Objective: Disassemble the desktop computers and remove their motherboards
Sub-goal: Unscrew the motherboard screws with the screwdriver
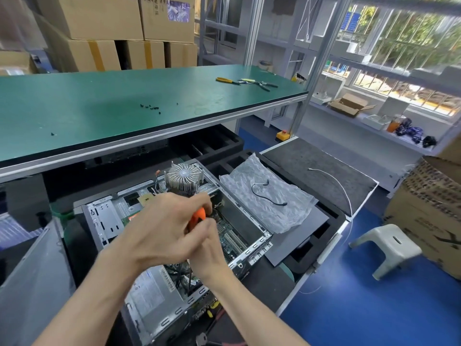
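An open desktop computer case [104, 221] lies on its side on the low surface below the green bench. Inside it I see the green motherboard [230, 237], a round finned CPU heatsink [183, 177] at the far end and the silver power supply [154, 293] at the near end. My left hand [159, 231] grips the orange handle of a screwdriver [197, 217] over the board. My right hand [208, 248] is curled against it from below, also around the screwdriver. The tool's tip is hidden by my hands.
A green workbench [99, 106] carries several loose black screws [151, 107], yellow pliers [225, 80] and cutters [262, 84]. Right of the case lie a bubble-wrap sheet [269, 196] with a black cable, black foam trays, and a white cable. A plastic stool [388, 248] and cardboard boxes stand at right.
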Demonstrator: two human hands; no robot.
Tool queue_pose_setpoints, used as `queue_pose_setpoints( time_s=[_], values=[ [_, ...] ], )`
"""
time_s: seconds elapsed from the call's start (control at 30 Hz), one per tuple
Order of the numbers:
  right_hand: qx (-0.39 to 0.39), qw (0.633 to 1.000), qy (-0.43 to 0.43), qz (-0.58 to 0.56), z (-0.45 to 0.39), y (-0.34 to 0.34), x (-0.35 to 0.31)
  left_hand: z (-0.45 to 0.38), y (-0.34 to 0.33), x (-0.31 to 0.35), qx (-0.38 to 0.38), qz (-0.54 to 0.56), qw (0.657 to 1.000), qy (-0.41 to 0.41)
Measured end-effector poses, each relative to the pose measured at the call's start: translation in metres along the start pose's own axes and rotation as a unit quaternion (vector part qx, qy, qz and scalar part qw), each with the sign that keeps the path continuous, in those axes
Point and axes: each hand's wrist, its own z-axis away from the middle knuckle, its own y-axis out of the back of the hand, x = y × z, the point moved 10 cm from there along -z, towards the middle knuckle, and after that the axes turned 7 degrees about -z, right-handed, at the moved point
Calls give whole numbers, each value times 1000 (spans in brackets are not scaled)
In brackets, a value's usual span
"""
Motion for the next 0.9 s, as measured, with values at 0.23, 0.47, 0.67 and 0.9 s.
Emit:
queue_pose_setpoints(
  time_s=[0.23, 0.47, 0.67, 0.9],
  values=[
    [-17, 999, 28, 20, -6, 3, -8, 1, 21, -24, 55, 16, 998, 30],
    [14, 991, 52, 124, -1, 11, -14, -1, 23, -39, 45, -52, 995, 75],
    [-40, 989, 50, 131, 0, 5, -19, 4, 20, -30, 14, 20, 1000, 14],
    [-11, 991, 34, 126, -3, 8, -20, -3, 28, -38, 61, -7, 997, 39]
  ],
)
